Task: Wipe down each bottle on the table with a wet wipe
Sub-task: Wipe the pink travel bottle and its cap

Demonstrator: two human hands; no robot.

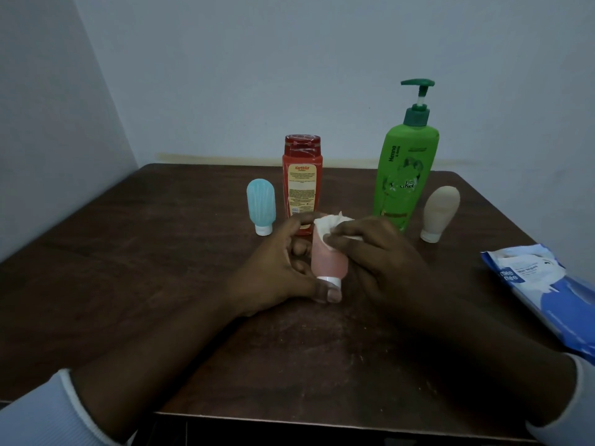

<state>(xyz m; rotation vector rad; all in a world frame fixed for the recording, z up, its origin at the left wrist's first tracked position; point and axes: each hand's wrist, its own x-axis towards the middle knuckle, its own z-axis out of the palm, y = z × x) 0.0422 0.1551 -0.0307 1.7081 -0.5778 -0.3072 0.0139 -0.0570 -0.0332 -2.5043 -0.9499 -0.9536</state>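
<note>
Wiping is in hand on the pink squeeze bottle point(328, 260), held at the centre of the frame low over the tabletop point(154, 259), white cap toward the camera. The left grip point(283, 272) is curled round it, thumb pressed on the cap and fingers behind the body. The right grip point(376, 252) pinches a bunched white wet wipe point(325, 223) against the bottle's far, rounded end (how much of that end it covers I cannot tell).

Across the upper middle of the frame stand a pale blue squeeze bottle point(260, 204), just beside it a red bottle point(302, 181), then a tall green pump bottle point(405, 175) and a beige squeeze bottle point(439, 214). A blue-and-white wipes pack point(553, 294) lies at the right edge.

Whether any standing bottle is already cleaned cannot be read from here. The next move likely calls for drawing the wipe down the body toward the cap while the left grip turns the bottle. Its walls look soft, so light pressure should do.
</note>
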